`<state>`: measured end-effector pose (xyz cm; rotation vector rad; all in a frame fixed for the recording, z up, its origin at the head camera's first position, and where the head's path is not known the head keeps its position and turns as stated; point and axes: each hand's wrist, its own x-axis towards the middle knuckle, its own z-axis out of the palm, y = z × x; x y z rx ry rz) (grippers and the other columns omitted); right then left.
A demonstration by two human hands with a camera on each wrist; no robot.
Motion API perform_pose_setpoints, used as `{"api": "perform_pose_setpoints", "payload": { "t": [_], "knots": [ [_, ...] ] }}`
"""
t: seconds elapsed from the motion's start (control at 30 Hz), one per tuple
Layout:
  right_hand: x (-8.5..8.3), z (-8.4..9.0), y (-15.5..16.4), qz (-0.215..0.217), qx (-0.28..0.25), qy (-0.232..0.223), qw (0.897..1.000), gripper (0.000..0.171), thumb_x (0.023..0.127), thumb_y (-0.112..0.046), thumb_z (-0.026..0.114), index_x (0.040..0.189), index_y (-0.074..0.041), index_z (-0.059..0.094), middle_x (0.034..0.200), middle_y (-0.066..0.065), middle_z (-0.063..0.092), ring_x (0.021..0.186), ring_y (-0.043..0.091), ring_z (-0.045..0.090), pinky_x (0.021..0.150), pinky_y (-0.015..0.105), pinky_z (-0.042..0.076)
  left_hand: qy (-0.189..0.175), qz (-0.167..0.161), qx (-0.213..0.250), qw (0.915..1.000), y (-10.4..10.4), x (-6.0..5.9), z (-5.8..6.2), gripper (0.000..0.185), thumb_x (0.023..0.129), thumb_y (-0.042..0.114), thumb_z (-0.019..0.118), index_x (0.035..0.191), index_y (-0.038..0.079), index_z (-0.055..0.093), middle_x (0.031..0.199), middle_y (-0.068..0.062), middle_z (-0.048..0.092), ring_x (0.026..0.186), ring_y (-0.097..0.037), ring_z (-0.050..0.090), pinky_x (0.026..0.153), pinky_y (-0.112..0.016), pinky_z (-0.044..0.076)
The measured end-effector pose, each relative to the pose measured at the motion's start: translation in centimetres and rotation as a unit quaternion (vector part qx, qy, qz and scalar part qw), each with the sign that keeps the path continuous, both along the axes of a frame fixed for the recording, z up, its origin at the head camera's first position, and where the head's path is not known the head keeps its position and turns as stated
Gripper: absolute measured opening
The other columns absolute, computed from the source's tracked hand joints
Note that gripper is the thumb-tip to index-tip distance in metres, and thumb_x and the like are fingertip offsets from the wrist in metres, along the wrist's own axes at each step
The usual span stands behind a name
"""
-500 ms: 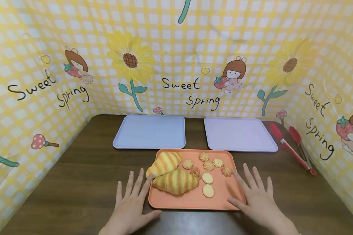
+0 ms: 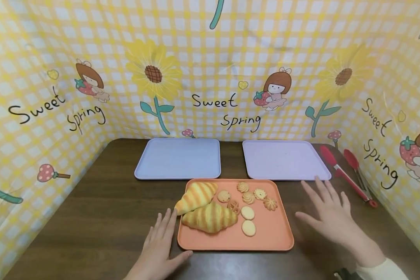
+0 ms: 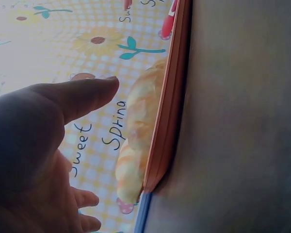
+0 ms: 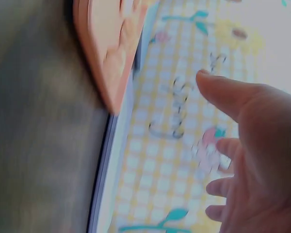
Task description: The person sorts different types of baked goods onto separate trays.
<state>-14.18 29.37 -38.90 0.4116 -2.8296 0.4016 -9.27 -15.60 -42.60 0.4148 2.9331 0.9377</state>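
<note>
From my remote seat I take the orange tray (image 2: 273, 237) as ref pt. L hand (image 2: 159, 247) lies flat on the table (image 2: 91, 221) just left of the tray's near-left corner, fingers straight & together, thumb out along the tray's front edge, holding nothing; fingertips sit just beside the tip of one croissant (image 2: 195, 196). L wrist view shows the same: hand (image 3: 34, 160) relaxed, beside the tray edge (image 3: 167, 111), not gripping. R hand (image 2: 330, 217) is right of the tray, clear of it, fingers spread & straight, nothing held; can't tell if it's touching the table or hovering. R wrist view is blurred but shows the hand (image 4: 254, 155) with fingers loose, tray corner (image 4: 111, 63) apart from it. On the tray: 2nd croissant (image 2: 210, 217) in front of the 1st, approx touching it; cookies (image 2: 248, 206) scattered right of both. Behind the tray: blue tray (image 2: 178, 158) to back-left, lilac tray (image 2: 283, 159) to back-right. Red tongs (image 2: 348, 175) lie right of the lilac tray, beyond the R hand's fingertips.
</note>
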Motion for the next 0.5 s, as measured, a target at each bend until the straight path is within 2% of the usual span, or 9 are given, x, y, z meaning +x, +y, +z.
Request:
{"api": "perform_pose_setpoints", "payload": {
  "t": [0.2,0.37,0.5],
  "knots": [
    [-2.3,0.4,3.3,-0.034,-0.007,-0.008,0.999,0.089,0.092,-0.05,0.066,0.159,-0.015,0.02,0.158,0.032,0.013,0.143,0.053,0.006,0.1,0.083,0.004,-0.014,-0.008,0.076,0.997,-0.1,0.0,-0.2,0.107,0.086,0.048,0.075,0.159,0.005,0.009,0.161,-0.026,0.014,0.144,-0.05,0.012,0.107,-0.074,0.024],
    [-3.7,-0.3,6.3,-0.067,-0.021,-0.035,0.997,0.09,0.094,-0.05,0.063,0.16,-0.013,0.015,0.157,0.034,0.009,0.14,0.057,0.005,0.096,0.085,0.007,-0.07,-0.005,0.149,0.9864,-0.4,-0.4,-0.5,0.111,0.087,0.039,0.078,0.159,0.004,0.001,0.16,-0.03,0.011,0.144,-0.05,0.011,0.109,-0.072,0.023],
    [-4.8,-1.1,8.6,-0.096,-0.036,-0.065,0.993,0.089,0.096,-0.051,0.059,0.159,-0.009,0.012,0.152,0.04,0.01,0.134,0.064,0.01,0.091,0.086,0.014,-0.065,-0.006,0.186,0.9804,-0.6,-0.6,-0.9,0.11,0.088,0.033,0.078,0.158,0.001,0.0,0.161,-0.027,0.007,0.145,-0.046,0.011,0.111,-0.069,0.023]
  ]
}}
